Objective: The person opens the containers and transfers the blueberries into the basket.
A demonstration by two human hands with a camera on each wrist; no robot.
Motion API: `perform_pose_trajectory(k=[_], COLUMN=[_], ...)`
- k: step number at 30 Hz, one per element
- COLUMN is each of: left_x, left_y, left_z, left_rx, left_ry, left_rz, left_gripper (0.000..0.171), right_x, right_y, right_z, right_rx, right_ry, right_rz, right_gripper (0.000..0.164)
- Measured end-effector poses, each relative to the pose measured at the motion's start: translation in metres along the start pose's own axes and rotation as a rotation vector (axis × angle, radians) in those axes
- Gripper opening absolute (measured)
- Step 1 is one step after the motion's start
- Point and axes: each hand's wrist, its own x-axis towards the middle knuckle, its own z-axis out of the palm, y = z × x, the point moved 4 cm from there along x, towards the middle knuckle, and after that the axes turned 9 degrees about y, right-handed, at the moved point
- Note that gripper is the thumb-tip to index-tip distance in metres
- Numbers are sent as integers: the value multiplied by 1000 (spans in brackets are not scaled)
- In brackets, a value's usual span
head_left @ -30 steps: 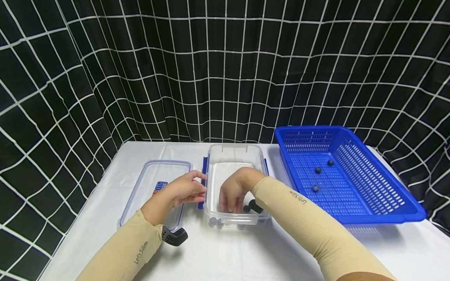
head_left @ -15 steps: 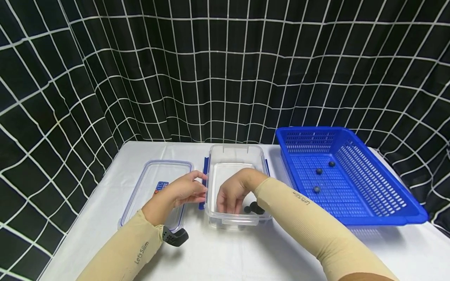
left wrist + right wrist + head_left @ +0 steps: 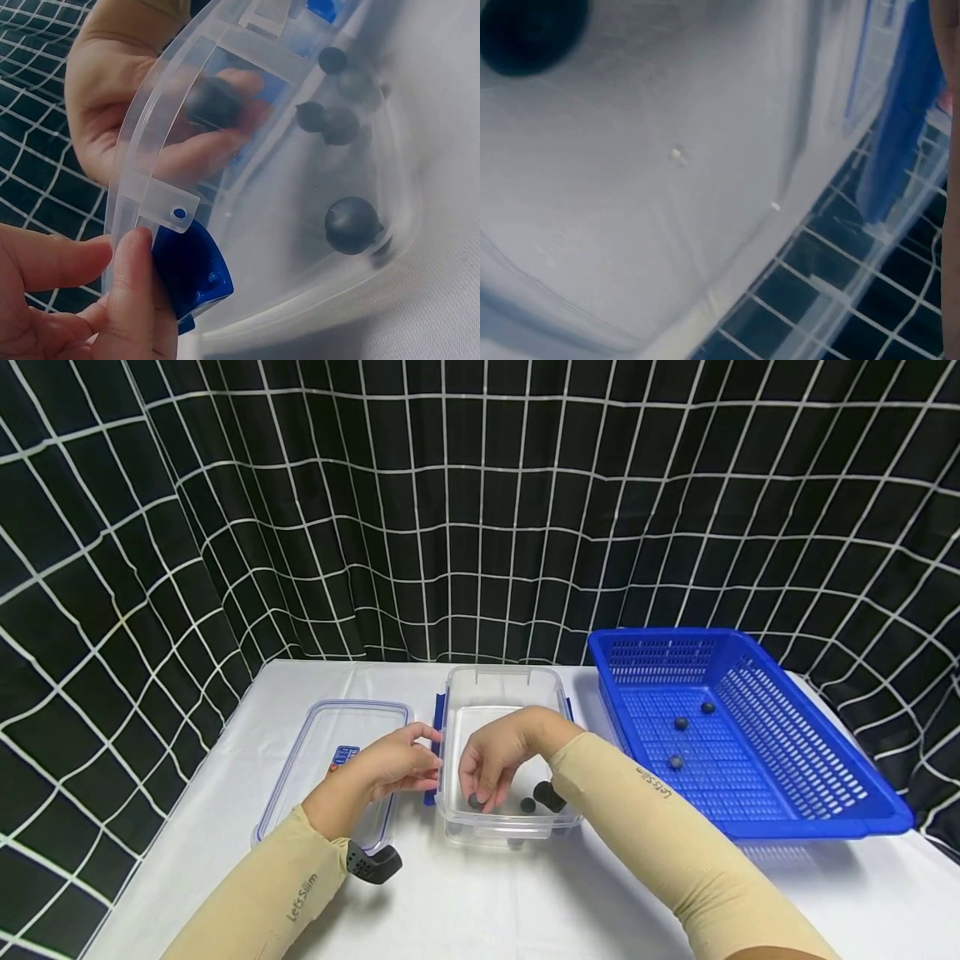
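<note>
A clear plastic food container (image 3: 501,689) with blue side clips stands mid-table. My left hand (image 3: 401,762) holds its left side, with thumb and fingers (image 3: 131,289) at the rim beside the blue clip (image 3: 193,274). Inside it, my right hand (image 3: 495,760) pinches a small dark, blueberry-like ball (image 3: 476,802) between thumb and fingertips, above the container floor. Through the clear wall, the left wrist view shows this ball amid the curled fingers. Several more dark balls (image 3: 352,225) lie on the container's floor, some with a little nub.
To the right stands a blue slotted basket (image 3: 817,752) holding three dark balls (image 3: 681,723). On the left lies the container's clear lid (image 3: 300,777) with a blue label. A black gridded curtain (image 3: 510,510) hangs behind the white-covered table (image 3: 480,910).
My right hand has risen slightly inside the container, and a dark ball now shows between its fingertips. My left hand stays at the container's side.
</note>
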Motion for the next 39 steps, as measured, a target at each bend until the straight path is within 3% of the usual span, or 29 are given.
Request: perform_pose_trajectory(k=[5,13,20,29,39], left_x=[0,0,0,1,2], left_y=[0,0,0,0,-1], left_z=[0,0,0,1,1], left_rx=[-7,20,20,25,30], left_ry=[3,21,32,30,34], left_rz=[-5,-12,-10,-6,-22], left_gripper=[39,38,39,39,37], right_x=[-9,-37,-65,-102,-147], right_y=[-7,-9,-3,13,57], right_z=[-14,-41,-56,-76,-97], right_rx=[-4,-67,-28,24,31], right_ry=[99,368,486,616,779], right_rz=[-62,-165,-230,-263,-197], right_gripper=[8,10,11,18,20])
